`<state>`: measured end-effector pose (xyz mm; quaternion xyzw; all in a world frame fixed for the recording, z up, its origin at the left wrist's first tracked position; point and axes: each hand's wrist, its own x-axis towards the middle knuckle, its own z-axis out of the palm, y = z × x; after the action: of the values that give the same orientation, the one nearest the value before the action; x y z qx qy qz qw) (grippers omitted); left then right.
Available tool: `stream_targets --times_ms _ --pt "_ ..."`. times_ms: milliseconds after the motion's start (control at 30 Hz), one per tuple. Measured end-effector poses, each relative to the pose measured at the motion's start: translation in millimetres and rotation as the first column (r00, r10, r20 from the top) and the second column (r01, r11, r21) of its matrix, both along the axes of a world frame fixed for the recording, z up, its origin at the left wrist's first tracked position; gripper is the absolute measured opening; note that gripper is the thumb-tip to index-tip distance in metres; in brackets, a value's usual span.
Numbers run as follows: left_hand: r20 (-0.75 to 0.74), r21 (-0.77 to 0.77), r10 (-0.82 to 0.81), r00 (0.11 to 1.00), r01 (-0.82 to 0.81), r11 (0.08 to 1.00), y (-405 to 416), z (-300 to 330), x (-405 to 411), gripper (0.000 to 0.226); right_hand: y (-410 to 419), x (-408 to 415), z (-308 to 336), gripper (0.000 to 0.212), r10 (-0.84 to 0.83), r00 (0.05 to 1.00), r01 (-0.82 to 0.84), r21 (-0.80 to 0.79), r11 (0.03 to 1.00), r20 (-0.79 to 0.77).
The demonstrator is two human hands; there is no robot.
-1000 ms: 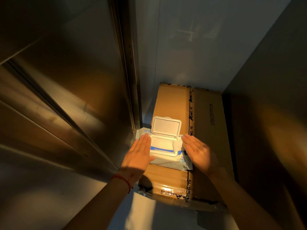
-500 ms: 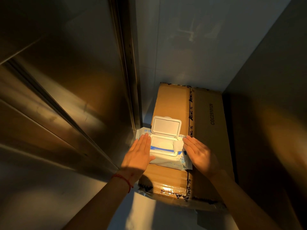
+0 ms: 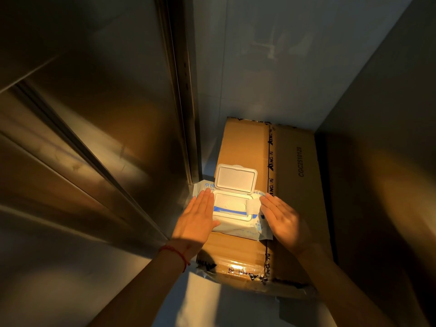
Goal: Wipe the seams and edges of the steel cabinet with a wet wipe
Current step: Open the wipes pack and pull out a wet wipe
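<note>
1. Now, both hands lie flat, fingers straight: the left hand presses the pack down on the box, lid up.
2. The right hand should pinch the loose wipe and pull slowly, so one sheet comes.
3. The cabinet stands just left.

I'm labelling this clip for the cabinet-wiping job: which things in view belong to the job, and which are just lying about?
Belongs to the job:
- steel cabinet
- wet wipe pack, lid open
- wipe sticking out of its opening
- left hand, flat on the pack
- right hand, flat beside the wipe

Just lying about:
- cardboard box under the pack
- red string on the left wrist
</note>
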<state>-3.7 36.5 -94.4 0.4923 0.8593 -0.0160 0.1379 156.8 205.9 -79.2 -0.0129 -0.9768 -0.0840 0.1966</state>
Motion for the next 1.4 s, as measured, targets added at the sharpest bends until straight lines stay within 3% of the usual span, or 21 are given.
stream_targets --times_ms 600,1400 --pt "0.028 0.012 0.010 1.000 -0.010 1.000 0 -4 0 0.078 -14 -6 0 0.058 -0.016 0.999 0.015 -0.024 1.000 -0.043" --pt "-0.015 -0.030 -0.004 1.000 0.004 1.000 1 -1 1 0.072 -63 -41 25 0.063 -0.076 0.997 0.077 -0.131 0.988 0.011"
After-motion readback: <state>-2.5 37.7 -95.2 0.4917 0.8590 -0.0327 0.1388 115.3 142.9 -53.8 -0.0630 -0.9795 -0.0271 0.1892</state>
